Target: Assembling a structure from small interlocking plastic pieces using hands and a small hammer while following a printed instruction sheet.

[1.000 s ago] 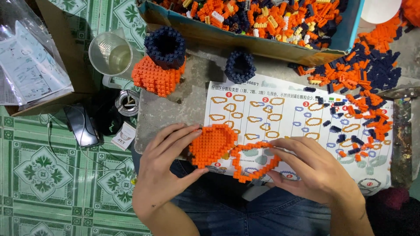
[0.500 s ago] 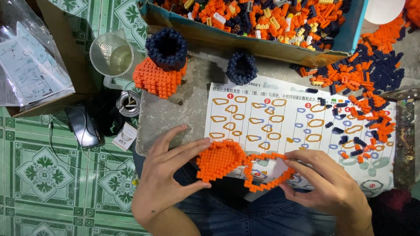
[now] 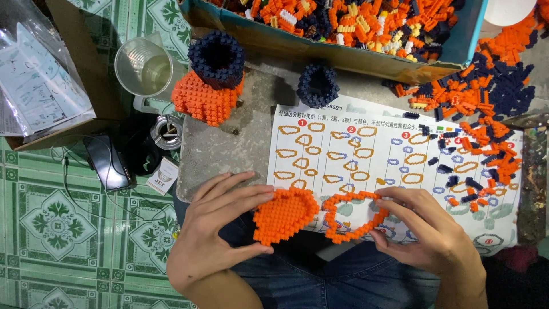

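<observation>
Two hands at work. Left hand (image 3: 220, 234) pinches one solid orange block plate (image 3: 284, 214), fingers clamped on its edge. Right hand (image 3: 432, 232) pinches one orange block ring (image 3: 354, 216), touching plate. Both over one paper guide (image 3: 394, 157). Two dark blue block tubes (image 3: 217, 57), one cup (image 3: 143, 67), one phone (image 3: 108, 163).

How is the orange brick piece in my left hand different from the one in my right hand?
The solid orange piece in the left hand is a filled slab; the orange ring in the right hand is an open outline showing the instruction sheet through it. The ring spans wider. Both are orange small bricks.
</observation>
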